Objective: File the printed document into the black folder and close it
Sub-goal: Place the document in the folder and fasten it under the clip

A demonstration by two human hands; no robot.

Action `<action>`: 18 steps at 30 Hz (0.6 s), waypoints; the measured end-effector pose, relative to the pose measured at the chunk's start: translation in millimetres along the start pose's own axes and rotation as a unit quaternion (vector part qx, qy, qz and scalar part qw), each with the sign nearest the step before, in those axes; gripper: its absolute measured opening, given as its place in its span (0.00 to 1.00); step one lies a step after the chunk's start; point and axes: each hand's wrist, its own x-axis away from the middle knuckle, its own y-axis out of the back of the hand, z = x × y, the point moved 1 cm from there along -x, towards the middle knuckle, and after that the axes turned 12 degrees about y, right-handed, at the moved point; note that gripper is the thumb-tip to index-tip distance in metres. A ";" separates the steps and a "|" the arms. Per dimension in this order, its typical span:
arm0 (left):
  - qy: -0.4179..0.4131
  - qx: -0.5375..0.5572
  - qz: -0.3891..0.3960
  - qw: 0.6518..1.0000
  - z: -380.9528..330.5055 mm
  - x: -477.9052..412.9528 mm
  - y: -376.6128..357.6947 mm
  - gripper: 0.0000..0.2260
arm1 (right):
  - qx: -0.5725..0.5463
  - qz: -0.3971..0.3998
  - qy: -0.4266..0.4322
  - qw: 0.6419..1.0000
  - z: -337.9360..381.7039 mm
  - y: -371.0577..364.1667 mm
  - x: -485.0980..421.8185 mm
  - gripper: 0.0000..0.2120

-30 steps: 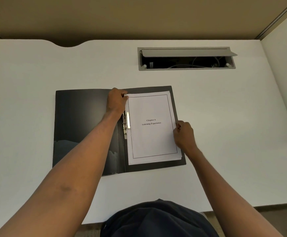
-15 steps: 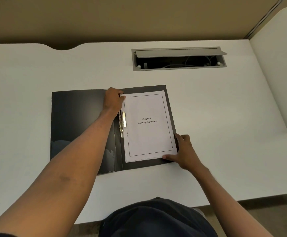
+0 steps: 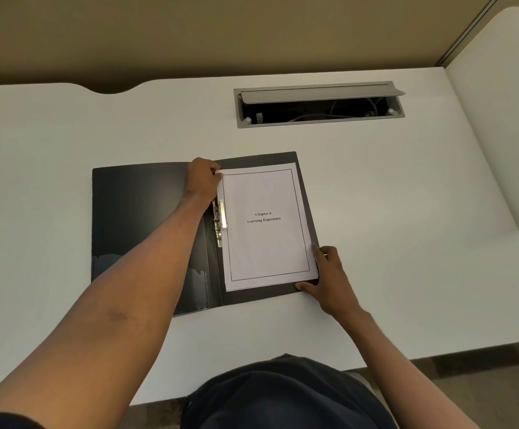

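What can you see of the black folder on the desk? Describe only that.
The black folder lies open and flat on the white desk. It looks like glossy plastic, with a metal clip beside its spine. The printed document lies on its right half. The left hand rests at the document's top left corner; the right hand touches the folder's bottom right corner.

Printed document [image 3: 267,226] flat on open black folder's [image 3: 140,224] right half

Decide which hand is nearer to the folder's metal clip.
Left. The left hand rests at the printed document's top-left corner, just above the metal clip. The right hand is at the document's bottom-right corner, across the page from the clip.
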 end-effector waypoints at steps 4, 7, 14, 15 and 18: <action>0.002 -0.004 0.000 1.000 0.4 -0.9 0.0 0.09 | -0.002 0.003 0.000 1.000 -1.7 -1.7 1.8 0.47; 0.002 -0.014 0.001 1.000 0.5 -0.3 0.6 0.09 | -0.002 0.005 -0.001 1.000 -1.0 -1.7 0.3 0.46; -0.005 -0.025 0.007 1.000 0.7 -0.4 4.0 0.06 | -0.008 0.013 0.002 1.000 -0.9 2.0 -7.2 0.44; -0.004 -0.027 0.004 1.000 1.4 -0.6 4.0 0.06 | -0.010 0.015 0.003 1.000 -1.0 3.1 -8.3 0.44; 0.007 -0.025 -0.004 1.000 3.1 -0.9 4.0 0.05 | -0.009 0.022 0.006 1.000 -1.3 6.2 -11.7 0.43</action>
